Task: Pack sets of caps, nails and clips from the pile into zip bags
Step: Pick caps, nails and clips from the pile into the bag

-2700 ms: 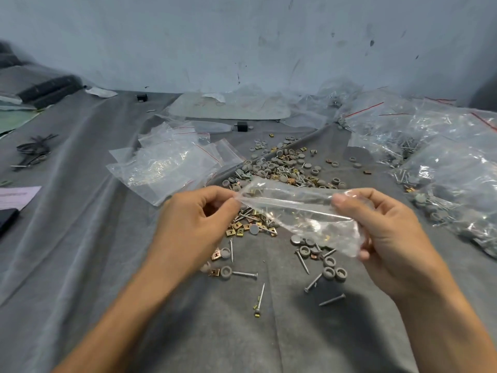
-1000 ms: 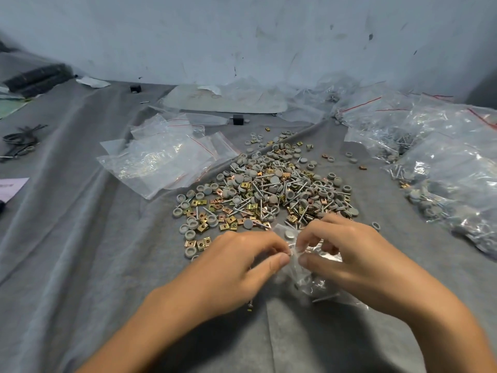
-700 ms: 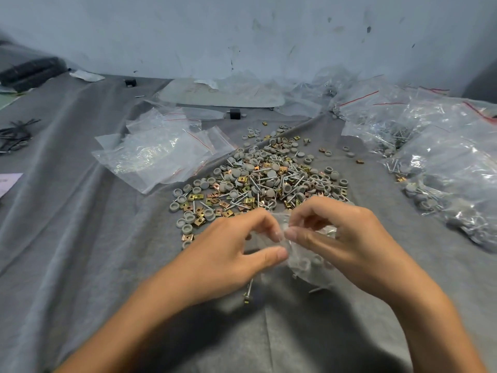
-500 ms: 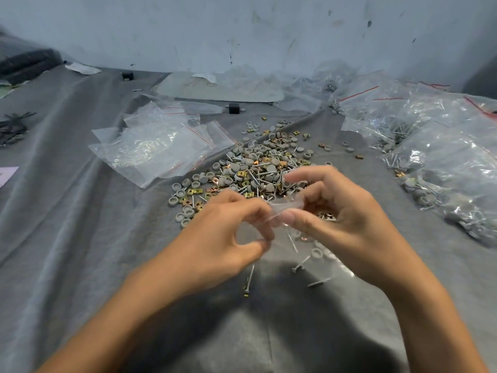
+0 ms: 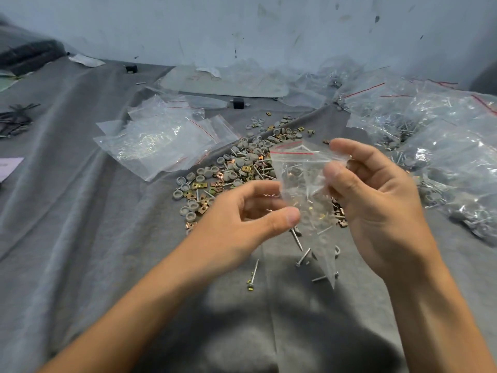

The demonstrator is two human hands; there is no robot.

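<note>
The clear zip bag (image 5: 301, 179) hangs in the air above the near edge of the pile (image 5: 236, 170) of grey caps, brass clips and nails, its red-lined mouth uppermost. The right hand (image 5: 376, 200) pinches the bag's upper right side between thumb and curled fingers. The left hand (image 5: 242, 219) sits just beside the bag's lower left edge, thumb and fingers parted; whether they touch the plastic cannot be told. A few loose nails (image 5: 302, 258) lie below on the grey cloth (image 5: 94, 238). Empty bags (image 5: 161, 141) are stacked to the left, filled bags (image 5: 443, 146) heaped to the right, against a scuffed pale wall (image 5: 242, 28).
</note>
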